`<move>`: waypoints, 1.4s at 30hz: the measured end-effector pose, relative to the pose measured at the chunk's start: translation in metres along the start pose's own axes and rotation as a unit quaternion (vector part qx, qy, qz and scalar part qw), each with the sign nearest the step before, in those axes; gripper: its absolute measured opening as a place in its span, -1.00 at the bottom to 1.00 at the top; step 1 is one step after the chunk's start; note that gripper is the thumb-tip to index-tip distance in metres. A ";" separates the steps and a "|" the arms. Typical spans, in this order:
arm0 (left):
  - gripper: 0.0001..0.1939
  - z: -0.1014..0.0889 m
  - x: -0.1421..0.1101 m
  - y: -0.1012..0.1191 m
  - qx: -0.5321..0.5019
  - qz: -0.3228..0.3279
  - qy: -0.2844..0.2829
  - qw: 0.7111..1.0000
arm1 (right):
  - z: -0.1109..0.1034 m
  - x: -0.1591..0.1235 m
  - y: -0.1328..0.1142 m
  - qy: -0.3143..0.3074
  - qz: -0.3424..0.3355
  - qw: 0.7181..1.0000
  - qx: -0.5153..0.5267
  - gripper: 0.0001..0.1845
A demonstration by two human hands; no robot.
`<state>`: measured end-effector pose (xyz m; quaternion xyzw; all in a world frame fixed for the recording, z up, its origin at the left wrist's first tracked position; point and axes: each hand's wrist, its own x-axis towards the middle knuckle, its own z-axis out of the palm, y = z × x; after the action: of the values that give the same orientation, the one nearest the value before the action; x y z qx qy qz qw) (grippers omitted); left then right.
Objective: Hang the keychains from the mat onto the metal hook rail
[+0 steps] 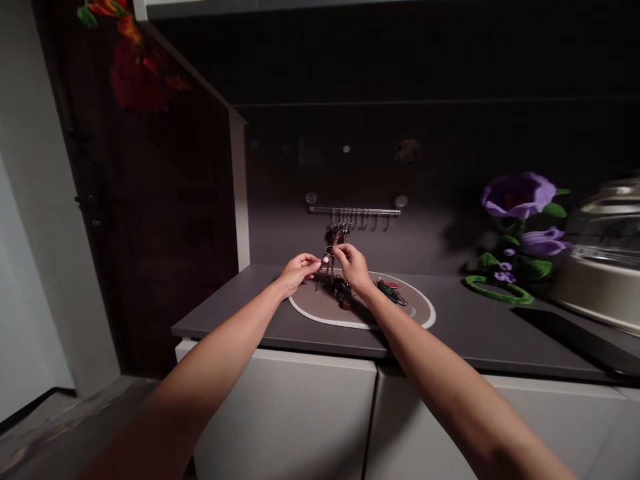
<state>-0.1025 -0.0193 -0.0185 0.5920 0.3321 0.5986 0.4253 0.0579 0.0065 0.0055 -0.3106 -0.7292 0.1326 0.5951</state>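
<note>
Both my arms reach out over a dark grey counter (465, 333). My left hand (299, 270) and my right hand (351, 265) are pinched together on a small bunch of keys (327, 261) held between them, just above an oval grey mat with a white rim (420, 319). More keys (341, 289) lie on the mat under my hands, and another bunch with green and red tags (393, 291) lies to the right of my right wrist. On the wall behind, a hook rail (355, 211) carries hanging keys (337, 233) at its left end.
Purple artificial flowers (520, 200) with a green looped stem (495, 291) stand at the right of the counter. A metal lidded pot (600, 260) sits at the far right. White cabinet fronts (320, 420) are below, and a dark tall cabinet (150, 200) stands left.
</note>
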 end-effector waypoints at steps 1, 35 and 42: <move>-0.61 0.000 0.000 -0.001 0.019 0.003 -0.002 1.000 | -0.001 0.001 0.000 0.006 0.003 1.000 0.002 -0.68; -0.74 0.003 0.001 -0.011 0.555 0.160 0.011 0.816 | -0.034 0.116 0.036 0.109 0.149 0.948 -0.259 -0.75; -0.75 0.002 0.002 -0.014 0.544 0.160 0.013 0.824 | -0.030 0.113 0.040 0.112 0.148 0.950 -0.252 -0.75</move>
<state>-0.0988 -0.0119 -0.0301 0.7645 0.5099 0.3878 -0.0717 0.0875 0.1010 0.0793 -0.5682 -0.6131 -0.0045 0.5489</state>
